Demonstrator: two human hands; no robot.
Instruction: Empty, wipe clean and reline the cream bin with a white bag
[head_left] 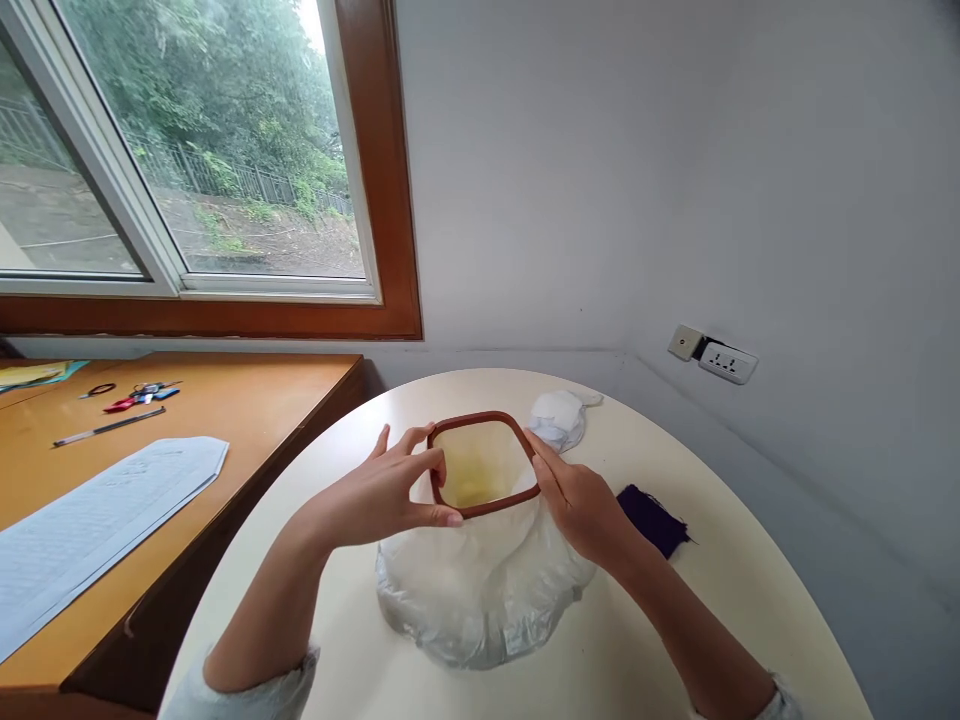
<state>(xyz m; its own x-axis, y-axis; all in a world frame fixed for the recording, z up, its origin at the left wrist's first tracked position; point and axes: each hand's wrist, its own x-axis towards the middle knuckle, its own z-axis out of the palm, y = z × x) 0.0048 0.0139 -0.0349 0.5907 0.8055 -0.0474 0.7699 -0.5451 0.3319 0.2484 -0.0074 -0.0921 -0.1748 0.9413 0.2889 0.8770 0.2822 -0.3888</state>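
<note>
In the head view, my left hand (390, 487) pinches the brown frame (499, 505) between my hands; my right hand (583, 503) grips its opposite side. I'd hold it level, pressing evenly, without snagging the plastic bag (484, 605) below both hands.

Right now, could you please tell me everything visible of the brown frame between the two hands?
The brown frame is a slim ring, rectangular with rounded corners, and looks like smooth plastic. Its opening faces upward, toward the camera, and shows something yellowish inside. A whitish plastic bag spreads below it on the round table. The left hand touches its left side, and the right hand holds its right side. What supports it underneath is hidden.
</note>
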